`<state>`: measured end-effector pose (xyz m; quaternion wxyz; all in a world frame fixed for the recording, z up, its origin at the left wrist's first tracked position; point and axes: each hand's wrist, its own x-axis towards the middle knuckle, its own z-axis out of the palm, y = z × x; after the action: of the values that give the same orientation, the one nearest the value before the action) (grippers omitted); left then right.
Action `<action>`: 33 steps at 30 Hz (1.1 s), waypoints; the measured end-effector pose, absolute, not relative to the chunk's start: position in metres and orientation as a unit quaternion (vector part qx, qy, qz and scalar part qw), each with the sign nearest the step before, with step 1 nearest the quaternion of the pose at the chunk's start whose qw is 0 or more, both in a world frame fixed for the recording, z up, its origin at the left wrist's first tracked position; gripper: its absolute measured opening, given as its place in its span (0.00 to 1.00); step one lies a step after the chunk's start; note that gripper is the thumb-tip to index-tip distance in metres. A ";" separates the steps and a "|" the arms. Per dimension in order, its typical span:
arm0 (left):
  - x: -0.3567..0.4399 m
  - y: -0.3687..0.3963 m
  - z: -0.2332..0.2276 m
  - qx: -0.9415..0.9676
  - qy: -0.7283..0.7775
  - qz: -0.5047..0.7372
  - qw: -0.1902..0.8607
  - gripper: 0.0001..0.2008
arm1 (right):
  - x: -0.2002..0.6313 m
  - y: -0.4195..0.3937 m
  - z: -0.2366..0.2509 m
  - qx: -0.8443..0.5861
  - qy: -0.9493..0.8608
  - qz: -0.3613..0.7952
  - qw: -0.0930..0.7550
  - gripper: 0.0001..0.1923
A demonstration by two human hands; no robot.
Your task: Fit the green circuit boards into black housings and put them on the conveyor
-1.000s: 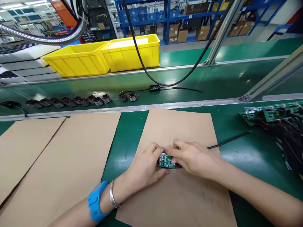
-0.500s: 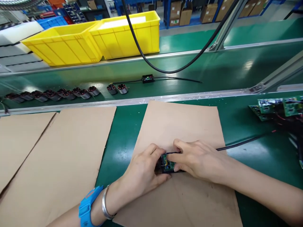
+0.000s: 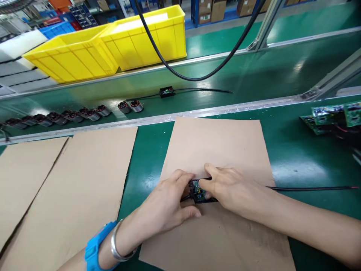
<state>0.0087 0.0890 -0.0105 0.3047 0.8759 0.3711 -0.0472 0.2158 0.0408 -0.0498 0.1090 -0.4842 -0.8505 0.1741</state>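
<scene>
A small black case with a green circuit board (image 3: 199, 193) in it lies on a cardboard sheet (image 3: 217, 145). My right hand (image 3: 229, 186) is closed over the right part of it, index finger and thumb on the board; that end is hidden. My left hand (image 3: 169, 197) curves round the left end, its fingertips at the upper left corner. Its thumb is spread away below the case, on or just over the cardboard. A short black cable end shows between this hand and the case. A black cable (image 3: 313, 188) with a reddish tip emerges right of my right forearm.
Several motor-like metal cylinders (image 3: 93, 114) line the ledge behind, near a similar cased board (image 3: 166, 91) with cables. Yellow bins (image 3: 146, 41) stand farther back. Loose circuit boards (image 3: 328, 114) lie at right, more cardboard (image 3: 93, 188) at left. A black cable (image 3: 194, 78) hangs across the view.
My left thumb has moved off the case's lower edge, and a cable end now shows at its left. The cable at right has swung lower and straightened. The view has shifted slightly.
</scene>
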 end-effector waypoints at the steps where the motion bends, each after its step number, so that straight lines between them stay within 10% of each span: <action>1: 0.007 0.091 -0.006 0.868 0.380 -0.060 0.314 0.28 | 0.216 0.041 -0.051 -0.482 -0.849 0.188 0.110 0.09; 4: 0.007 0.091 0.002 0.860 0.388 -0.105 0.314 0.04 | 0.218 0.041 -0.053 -0.477 -0.842 0.224 0.114 0.13; 11: 0.011 0.077 -0.017 0.942 0.317 0.007 0.109 0.10 | 0.219 0.041 -0.056 -0.472 -0.838 0.228 0.150 0.10; 21: 0.017 0.051 -0.031 0.947 0.240 -0.136 -0.166 0.11 | 0.215 0.038 -0.052 -0.495 -0.839 0.165 0.155 0.08; 33: 0.004 0.064 -0.037 0.954 0.300 0.005 0.009 0.11 | 0.200 0.055 -0.043 -0.524 -0.801 0.236 0.170 0.11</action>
<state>0.0040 0.0643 -0.0365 0.0085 0.9538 0.3002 0.0051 0.1996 0.0553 -0.0435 0.1702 -0.5242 -0.8005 0.2355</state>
